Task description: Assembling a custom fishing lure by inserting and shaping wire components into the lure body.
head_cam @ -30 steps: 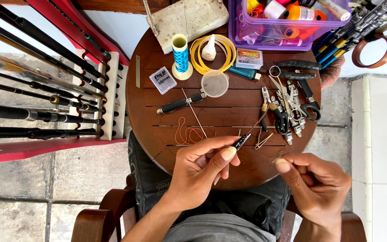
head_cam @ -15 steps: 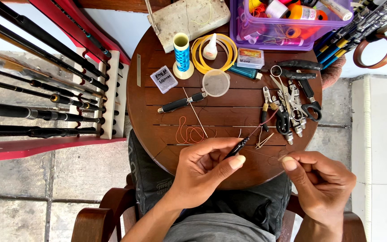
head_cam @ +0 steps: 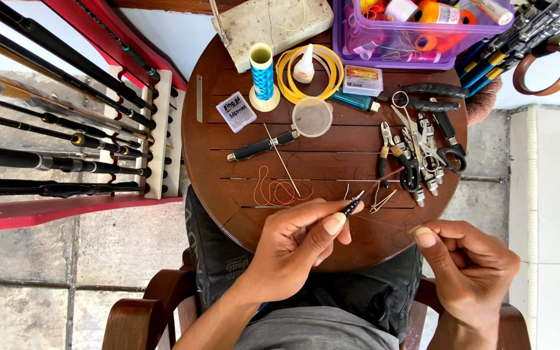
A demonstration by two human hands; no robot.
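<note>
Nearest to us, our left hand [head_cam: 299,243] pinches a thin dark rod tip [head_cam: 352,206] between thumb and fingers, just over the near edge of the round wooden table [head_cam: 228,188]. Our right hand [head_cam: 471,266] is closed on a fine thread [head_cam: 384,222] that runs tight across to the tip; this hand stays outside the table rim, above the chair arm [head_cam: 510,327]. Between the two hands there is free space over the lap. Further in, an orange thread loop [head_cam: 277,191] lies on bare wood with room around it. Pliers and scissors [head_cam: 419,155] crowd the right part. At the far edge stand a blue spool [head_cam: 262,74], a yellow coil [head_cam: 309,68] and a purple box [head_cam: 416,32].
</note>
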